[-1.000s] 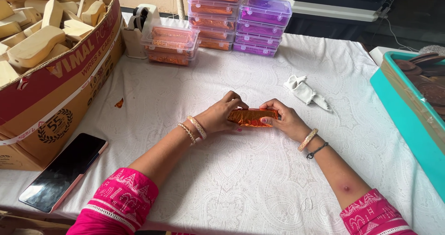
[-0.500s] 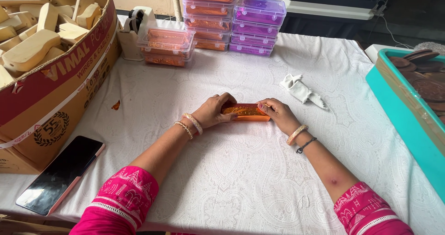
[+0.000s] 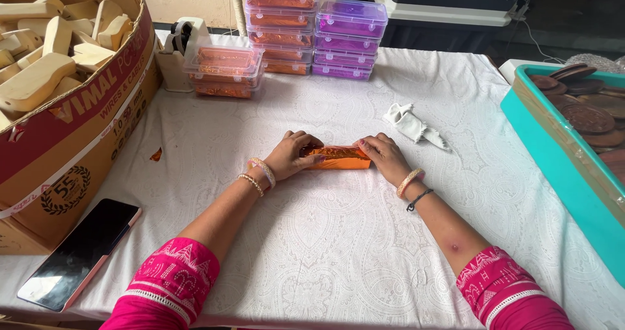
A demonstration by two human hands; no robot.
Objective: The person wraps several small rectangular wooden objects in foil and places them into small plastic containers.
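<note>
A small oblong block wrapped in shiny orange foil (image 3: 338, 157) lies on the white tablecloth (image 3: 338, 252) in the middle of the table. My left hand (image 3: 294, 154) grips its left end, fingers curled over the top. My right hand (image 3: 384, 157) presses on its right end, where the foil is folded. Both wrists wear bangles.
A cardboard box of wooden blocks (image 3: 52, 56) stands at the left, a phone (image 3: 81, 252) in front of it. Stacked orange and purple plastic boxes (image 3: 312, 27) and a tape dispenser (image 3: 179, 43) sit at the back. A crumpled white cloth (image 3: 410, 125) lies right of centre. A teal tray of brown discs (image 3: 573, 128) is at the right.
The foil-wrapped block was held slightly raised between both hands; it now rests flat on the cloth with the hands pressing its ends.
</note>
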